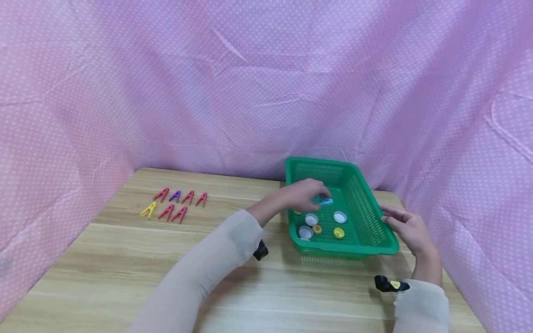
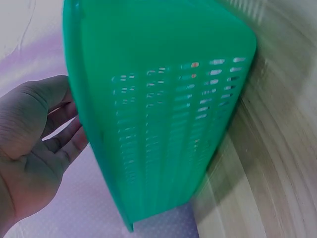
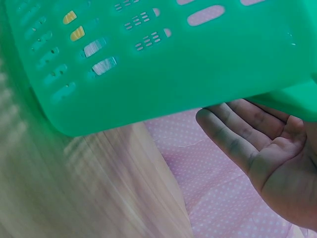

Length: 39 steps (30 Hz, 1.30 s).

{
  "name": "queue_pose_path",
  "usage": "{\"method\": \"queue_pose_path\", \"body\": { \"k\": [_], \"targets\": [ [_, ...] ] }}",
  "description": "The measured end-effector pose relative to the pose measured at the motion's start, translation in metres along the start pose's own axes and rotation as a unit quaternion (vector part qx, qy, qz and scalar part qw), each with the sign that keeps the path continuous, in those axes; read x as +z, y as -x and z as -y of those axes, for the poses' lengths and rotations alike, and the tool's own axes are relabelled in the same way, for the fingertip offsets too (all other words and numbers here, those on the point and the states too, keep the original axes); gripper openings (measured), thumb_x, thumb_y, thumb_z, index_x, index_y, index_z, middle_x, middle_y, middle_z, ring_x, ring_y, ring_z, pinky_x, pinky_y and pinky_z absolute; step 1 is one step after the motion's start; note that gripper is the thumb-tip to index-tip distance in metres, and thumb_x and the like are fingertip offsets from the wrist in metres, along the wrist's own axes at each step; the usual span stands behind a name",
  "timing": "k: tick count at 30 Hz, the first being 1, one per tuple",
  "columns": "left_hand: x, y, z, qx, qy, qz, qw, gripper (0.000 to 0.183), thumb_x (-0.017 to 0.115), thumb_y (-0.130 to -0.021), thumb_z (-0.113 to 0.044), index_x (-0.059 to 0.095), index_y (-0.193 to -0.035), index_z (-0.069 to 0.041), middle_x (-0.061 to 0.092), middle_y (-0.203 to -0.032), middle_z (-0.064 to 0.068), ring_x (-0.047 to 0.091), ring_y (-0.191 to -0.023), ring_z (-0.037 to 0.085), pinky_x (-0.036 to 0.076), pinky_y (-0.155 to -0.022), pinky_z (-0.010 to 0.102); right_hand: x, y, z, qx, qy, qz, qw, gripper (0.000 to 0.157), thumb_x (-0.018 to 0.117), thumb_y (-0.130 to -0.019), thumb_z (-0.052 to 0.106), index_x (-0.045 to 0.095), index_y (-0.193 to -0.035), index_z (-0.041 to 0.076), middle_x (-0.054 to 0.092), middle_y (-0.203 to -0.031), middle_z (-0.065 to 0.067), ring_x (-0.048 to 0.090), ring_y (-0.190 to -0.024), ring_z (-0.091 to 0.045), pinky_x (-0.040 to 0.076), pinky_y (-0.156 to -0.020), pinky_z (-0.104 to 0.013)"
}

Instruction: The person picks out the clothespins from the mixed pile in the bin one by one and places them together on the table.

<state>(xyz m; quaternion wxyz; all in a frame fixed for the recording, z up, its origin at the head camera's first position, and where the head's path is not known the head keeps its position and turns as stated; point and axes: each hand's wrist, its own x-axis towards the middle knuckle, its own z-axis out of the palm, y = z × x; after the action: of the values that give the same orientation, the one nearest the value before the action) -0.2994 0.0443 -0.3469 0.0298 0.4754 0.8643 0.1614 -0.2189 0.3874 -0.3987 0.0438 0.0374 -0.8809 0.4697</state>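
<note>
A green plastic basket point(image 1: 320, 252) stands at the table's right side. My left hand point(image 1: 306, 194) reaches over its left rim, pinching a light-blue clothespin point(image 1: 326, 201) at the fingertips, inside the basket. In the left wrist view the rim hides part of that hand point(image 2: 37, 144) and what it holds. My right hand point(image 1: 410, 231) touches the basket's right rim from outside; the right wrist view shows its fingers point(image 3: 237, 134) nearly straight beneath the rim. On the basket floor lie several bottle caps, among them a white cap point(image 1: 339, 217), a yellow cap point(image 1: 338, 233) and an orange cap point(image 1: 317, 229).
Left on the wooden table point(image 1: 233, 199) lie several clothespins in two rows: a yellow clothespin point(image 1: 148, 210), a purple clothespin point(image 1: 175, 196) and several red ones, such as a red clothespin point(image 1: 180, 214). A pink dotted cloth point(image 1: 233, 92) hangs behind and at both sides.
</note>
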Motion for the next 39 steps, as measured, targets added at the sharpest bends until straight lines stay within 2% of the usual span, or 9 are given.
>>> {"method": "queue_pose_path", "body": {
  "k": [9, 16, 24, 30, 39],
  "targets": [
    [-0.007, 0.035, 0.012, -0.01, -0.003, -0.028, 0.9996, 0.035, 0.066, -0.099, -0.016, 0.067, -0.133, -0.009, 0.066, -0.125, 0.003, 0.058, -0.12, 0.019, 0.046, -0.104, 0.03, 0.001, -0.002, -0.002, 0.01, 0.011, 0.0, 1.0, 0.051, 0.063, -0.103, 0.026, 0.054, -0.145, -0.003, 0.069, -0.124, 0.008, 0.054, -0.104, 0.014, 0.049, -0.082, -0.01],
    [-0.009, 0.057, 0.022, -0.013, -0.01, -0.043, 0.9989, 0.034, 0.067, -0.098, -0.013, 0.068, -0.131, -0.006, 0.065, -0.127, 0.006, 0.058, -0.119, 0.021, 0.048, -0.103, 0.033, 0.001, -0.002, -0.002, 0.011, 0.017, -0.002, 1.0, 0.051, 0.062, -0.103, 0.025, 0.054, -0.145, -0.003, 0.068, -0.127, 0.001, 0.058, -0.107, 0.008, 0.049, -0.082, -0.01],
    [-0.011, 0.081, 0.039, -0.024, -0.011, -0.071, 0.9971, 0.032, 0.068, -0.096, -0.01, 0.07, -0.128, -0.006, 0.067, -0.124, 0.005, 0.06, -0.116, 0.02, 0.048, -0.102, 0.035, 0.003, -0.002, 0.0, 0.008, 0.012, -0.006, 1.0, 0.051, 0.063, -0.103, 0.026, 0.055, -0.144, -0.003, 0.069, -0.122, 0.008, 0.057, -0.105, 0.01, 0.049, -0.082, -0.01],
    [-0.01, 0.097, 0.049, -0.041, 0.001, -0.09, 0.9951, 0.032, 0.07, -0.094, -0.01, 0.071, -0.125, -0.006, 0.068, -0.117, 0.004, 0.06, -0.108, 0.019, 0.051, -0.096, 0.035, 0.003, -0.002, 0.0, 0.003, 0.007, -0.012, 1.0, 0.049, 0.063, -0.103, 0.022, 0.056, -0.142, -0.005, 0.069, -0.116, 0.014, 0.058, -0.103, 0.01, 0.05, -0.081, -0.011],
    [-0.01, 0.124, 0.061, -0.05, -0.001, -0.112, 0.9925, 0.031, 0.071, -0.093, -0.009, 0.071, -0.124, -0.007, 0.069, -0.117, 0.004, 0.061, -0.107, 0.02, 0.052, -0.096, 0.038, 0.002, -0.001, -0.001, 0.0, 0.011, -0.015, 1.0, 0.048, 0.062, -0.103, 0.021, 0.056, -0.142, -0.005, 0.07, -0.119, 0.01, 0.058, -0.103, 0.011, 0.049, -0.081, -0.01]
  ]
}}
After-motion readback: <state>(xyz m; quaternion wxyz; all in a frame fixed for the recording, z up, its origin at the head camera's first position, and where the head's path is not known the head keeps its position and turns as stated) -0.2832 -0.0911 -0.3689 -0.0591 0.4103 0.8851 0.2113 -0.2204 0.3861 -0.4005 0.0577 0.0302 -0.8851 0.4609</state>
